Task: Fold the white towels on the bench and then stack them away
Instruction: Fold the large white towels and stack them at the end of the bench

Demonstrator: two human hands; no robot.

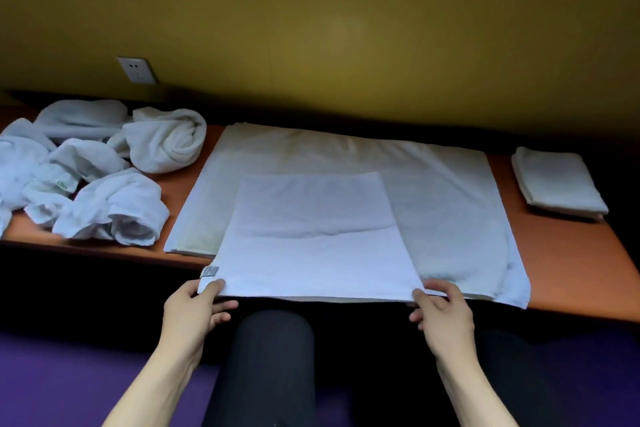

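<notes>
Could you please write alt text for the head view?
Left hand and right hand pinch the near corners of a white towel on an orange bench. Crumpled towels lie left, a folded towel right.

Both hands (194, 308) (441, 310) pinch towel (311, 253) near corners — bench (571, 270) edge.

two hands (194, 308), one folded towel (559, 182).
</notes>
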